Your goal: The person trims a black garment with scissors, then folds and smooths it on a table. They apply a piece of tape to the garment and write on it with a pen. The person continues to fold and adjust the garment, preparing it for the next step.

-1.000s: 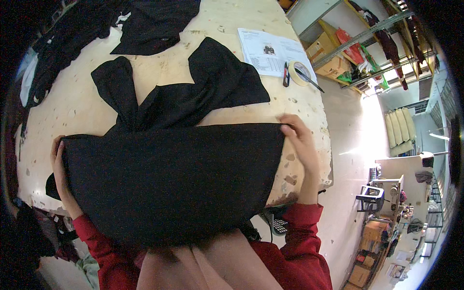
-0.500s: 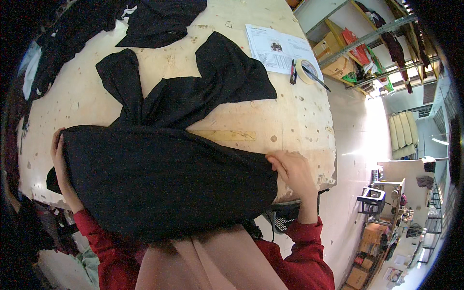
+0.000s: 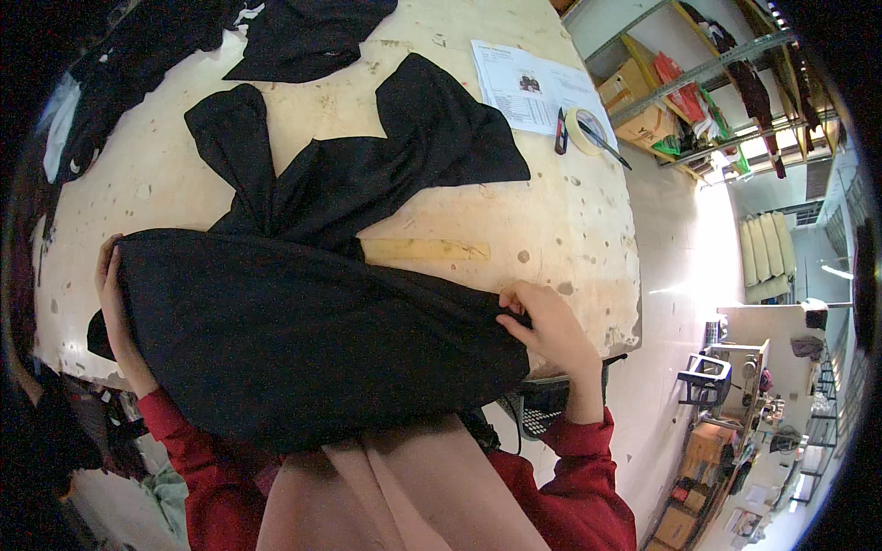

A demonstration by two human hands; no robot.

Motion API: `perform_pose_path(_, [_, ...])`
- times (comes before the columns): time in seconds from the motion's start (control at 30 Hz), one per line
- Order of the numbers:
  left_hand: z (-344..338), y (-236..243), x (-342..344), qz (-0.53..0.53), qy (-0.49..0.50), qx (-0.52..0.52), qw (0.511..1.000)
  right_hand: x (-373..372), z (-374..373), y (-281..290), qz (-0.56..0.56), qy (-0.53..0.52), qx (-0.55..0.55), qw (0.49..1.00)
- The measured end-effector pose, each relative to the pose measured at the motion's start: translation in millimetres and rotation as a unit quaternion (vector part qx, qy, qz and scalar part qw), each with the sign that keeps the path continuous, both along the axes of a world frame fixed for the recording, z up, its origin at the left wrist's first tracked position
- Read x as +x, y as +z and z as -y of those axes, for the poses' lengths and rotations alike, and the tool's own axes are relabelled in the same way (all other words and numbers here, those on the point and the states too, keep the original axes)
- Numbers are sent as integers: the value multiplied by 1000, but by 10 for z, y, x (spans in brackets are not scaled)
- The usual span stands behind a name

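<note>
1. Garment (image 3: pixel 303 340) of black cloth looks soft, thin and limp; I judge it light, likely to sag and slide wherever it is not held, and in no way fragile.
2. Best holds, as I judge it, are the two ends of the folded edge, where cloth can be pinched between thumb and fingers and kept taut.
3. Left hand (image 3: pixel 115 303) sits at center left of the frame, fingers curled round the garment's left edge, closed on the cloth.
4. Right hand (image 3: pixel 547 326) sits right of center, fingers pinched narrow on the garment's right corner near the table's (image 3: pixel 588 230) near edge.
5. Between the hands the garment spans the lower middle of the frame as a wide dark fold, its lower part hanging off the table toward the person's lap.
6. Its upper part lies flat on the table, reaching toward the upper middle, with two sleeve-like flaps spread to the upper left and upper center.
7. A yellowish strip (image 3: pixel 427 250), perhaps a ruler, lies on the table just above the fold, between the hands, partly under the cloth.
8. More dark cloth (image 3: pixel 303 32) lies at the top of the frame, well apart from both hands.
9. A printed sheet (image 3: pixel 533 87), a tape roll (image 3: pixel 582 130) and a pen (image 3: pixel 560 130) lie at the upper right, well apart from the right hand.
</note>
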State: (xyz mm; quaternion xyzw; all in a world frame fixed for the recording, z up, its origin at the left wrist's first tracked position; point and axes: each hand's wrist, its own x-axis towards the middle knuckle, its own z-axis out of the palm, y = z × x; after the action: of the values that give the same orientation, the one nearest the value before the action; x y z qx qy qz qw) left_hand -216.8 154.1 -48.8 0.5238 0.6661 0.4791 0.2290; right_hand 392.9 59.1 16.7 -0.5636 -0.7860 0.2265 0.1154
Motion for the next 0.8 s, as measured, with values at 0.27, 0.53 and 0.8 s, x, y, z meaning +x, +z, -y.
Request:
perform_pose_path(0.27, [-60, -58, -17, 5, 3, -8, 1000, 243, -476, -117, -44, -116, 194, 973])
perform_pose_path(0.53, [-33, -49, 10, 18, 27, -24, 999, -34, 12, 75, 20, 52, 83, 995])
perform_pose_path(0.8, [-37, -137, -111, 20, 9, -29, 999, 217, -200, 404, -276, -244, 57, 928])
